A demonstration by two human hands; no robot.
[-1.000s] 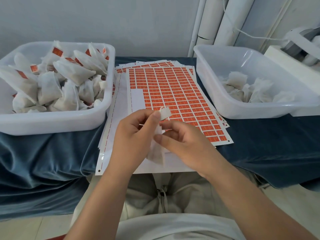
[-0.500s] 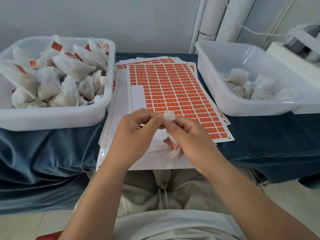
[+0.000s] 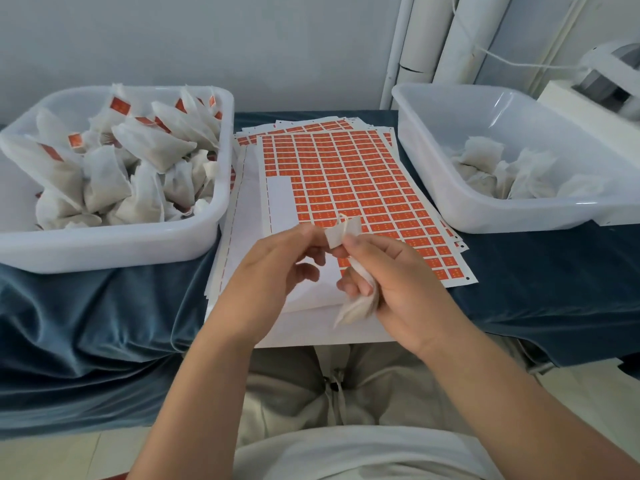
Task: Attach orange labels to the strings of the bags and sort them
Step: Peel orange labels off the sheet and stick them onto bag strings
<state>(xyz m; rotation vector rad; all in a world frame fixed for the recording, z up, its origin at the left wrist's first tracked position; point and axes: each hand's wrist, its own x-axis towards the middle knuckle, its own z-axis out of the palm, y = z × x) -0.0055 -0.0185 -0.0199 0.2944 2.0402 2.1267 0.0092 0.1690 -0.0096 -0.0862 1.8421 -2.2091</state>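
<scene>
Above the near edge of the label sheet (image 3: 346,168) on the bench (image 3: 519,271), my left hand (image 3: 277,268) pinches the half-folded label (image 3: 343,233) while my right hand (image 3: 398,278) pinches its other side and grips the bag (image 3: 356,306); I judge a slipped pinch could seal it crooked, missing the string (image 3: 343,217), and 1 second ago the bag hung between both hands.

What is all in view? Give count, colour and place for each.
left tub: one, white, on cloth
labelled bags: many, white with orange labels, in left tub
right tub: one, white, on cloth
plain bags: several, white, in right tub
label sheets: a stack, orange on white, between tubs
cloth: one, blue, over table
pipes: several, white, back wall
machine: one, white, far right
label: one, white side showing, between hands
bag: one, white, in right hand
left hand: pinches label
right hand: grips bag, pinches label
</scene>
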